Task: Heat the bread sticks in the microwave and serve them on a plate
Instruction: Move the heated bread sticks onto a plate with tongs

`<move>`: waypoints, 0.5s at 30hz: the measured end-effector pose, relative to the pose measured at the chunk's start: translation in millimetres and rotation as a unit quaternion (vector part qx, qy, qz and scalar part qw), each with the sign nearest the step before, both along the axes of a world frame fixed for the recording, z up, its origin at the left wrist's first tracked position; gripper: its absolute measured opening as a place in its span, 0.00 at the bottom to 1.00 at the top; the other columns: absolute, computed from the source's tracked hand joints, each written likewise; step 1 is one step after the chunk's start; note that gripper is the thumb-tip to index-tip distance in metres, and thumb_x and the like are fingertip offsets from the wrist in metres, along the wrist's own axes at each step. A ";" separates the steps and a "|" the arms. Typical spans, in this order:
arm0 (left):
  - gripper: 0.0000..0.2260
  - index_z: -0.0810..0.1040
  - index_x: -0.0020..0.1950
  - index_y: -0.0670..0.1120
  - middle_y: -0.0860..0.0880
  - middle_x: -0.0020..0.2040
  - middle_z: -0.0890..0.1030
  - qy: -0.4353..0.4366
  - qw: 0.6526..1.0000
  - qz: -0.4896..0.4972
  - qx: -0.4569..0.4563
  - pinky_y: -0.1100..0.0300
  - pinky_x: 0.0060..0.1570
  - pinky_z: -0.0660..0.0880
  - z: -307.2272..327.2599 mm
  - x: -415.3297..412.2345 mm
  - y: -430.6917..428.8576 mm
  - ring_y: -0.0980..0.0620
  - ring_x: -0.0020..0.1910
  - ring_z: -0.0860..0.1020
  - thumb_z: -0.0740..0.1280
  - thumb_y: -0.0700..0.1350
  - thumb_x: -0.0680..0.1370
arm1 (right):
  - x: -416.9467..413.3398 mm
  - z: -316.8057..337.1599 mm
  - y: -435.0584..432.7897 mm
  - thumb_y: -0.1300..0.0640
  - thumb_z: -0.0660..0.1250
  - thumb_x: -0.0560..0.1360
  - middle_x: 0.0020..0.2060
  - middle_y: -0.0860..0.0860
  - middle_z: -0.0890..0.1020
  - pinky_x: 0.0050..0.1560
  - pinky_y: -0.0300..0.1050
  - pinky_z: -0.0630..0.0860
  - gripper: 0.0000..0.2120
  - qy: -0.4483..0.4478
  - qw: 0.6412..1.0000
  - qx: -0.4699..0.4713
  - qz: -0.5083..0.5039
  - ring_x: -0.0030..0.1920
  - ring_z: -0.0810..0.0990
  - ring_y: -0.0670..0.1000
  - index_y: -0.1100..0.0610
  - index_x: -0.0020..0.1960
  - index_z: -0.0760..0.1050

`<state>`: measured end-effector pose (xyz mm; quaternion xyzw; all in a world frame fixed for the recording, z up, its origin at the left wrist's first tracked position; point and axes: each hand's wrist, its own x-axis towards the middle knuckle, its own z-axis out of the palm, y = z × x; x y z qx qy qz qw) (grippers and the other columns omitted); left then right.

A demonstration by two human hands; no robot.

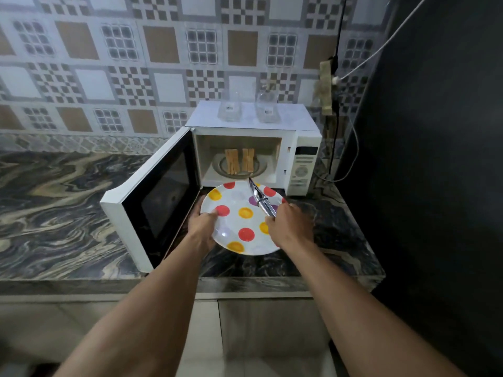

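The white microwave (302,148) stands on the counter with its door (152,197) swung wide open to the left. Several bread sticks (239,160) lie on the glass turntable inside. My left hand (202,224) grips the left rim of a white plate with red, yellow and purple dots (239,224), held just in front of the microwave opening. My right hand (288,227) holds metal tongs (261,198) above the plate, their tips pointing toward the opening. The plate has no food on it.
Two clear glass containers (230,110) (268,111) sit on top of the microwave. A dark marbled counter (60,202) stretches to the left. A black wall or appliance (435,159) stands close on the right, with cables (351,159) hanging beside the microwave.
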<state>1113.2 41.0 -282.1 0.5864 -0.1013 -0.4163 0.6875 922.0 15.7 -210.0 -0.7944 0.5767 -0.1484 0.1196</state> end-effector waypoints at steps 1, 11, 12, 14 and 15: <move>0.18 0.74 0.68 0.48 0.42 0.56 0.82 -0.005 1.000 -0.002 0.022 0.39 0.52 0.80 -8.1 4.9 -8.8 0.38 0.51 0.82 0.65 0.35 0.80 | 3.5 -4.3 -6.8 0.52 0.63 0.80 0.56 0.59 0.80 0.49 0.49 0.73 0.13 0.001 1.000 0.001 -0.004 0.56 0.79 0.61 0.61 0.54 0.78; 0.19 0.76 0.69 0.49 0.41 0.61 0.82 -0.052 0.997 -0.060 0.025 0.34 0.55 0.78 -69.5 40.7 -65.3 0.36 0.56 0.81 0.68 0.38 0.79 | 36.3 -55.8 -57.6 0.50 0.63 0.80 0.55 0.58 0.79 0.49 0.49 0.74 0.15 -0.002 0.998 0.034 -0.047 0.55 0.79 0.61 0.60 0.56 0.78; 0.21 0.76 0.70 0.51 0.41 0.61 0.82 -0.047 0.996 -0.065 0.029 0.35 0.54 0.79 -81.3 46.8 -72.3 0.37 0.56 0.82 0.69 0.39 0.78 | 39.6 -61.2 -61.6 0.50 0.63 0.80 0.55 0.58 0.79 0.50 0.49 0.74 0.15 0.000 0.998 0.039 -0.049 0.55 0.79 0.61 0.60 0.56 0.77; 0.22 0.75 0.70 0.51 0.41 0.62 0.82 -0.036 0.996 -0.066 0.038 0.37 0.54 0.79 -86.4 50.0 -81.4 0.38 0.56 0.82 0.69 0.39 0.77 | 46.4 -70.7 -70.0 0.50 0.63 0.80 0.55 0.58 0.79 0.51 0.50 0.75 0.15 0.004 0.997 0.044 -0.056 0.56 0.79 0.61 0.60 0.56 0.77; 0.21 0.75 0.71 0.51 0.42 0.61 0.82 -0.037 0.997 -0.060 0.039 0.38 0.55 0.79 -84.6 48.4 -84.4 0.39 0.56 0.81 0.68 0.37 0.78 | 49.1 -74.6 -73.9 0.49 0.63 0.80 0.55 0.58 0.79 0.51 0.50 0.75 0.14 0.005 0.997 0.047 -0.059 0.56 0.79 0.62 0.60 0.56 0.77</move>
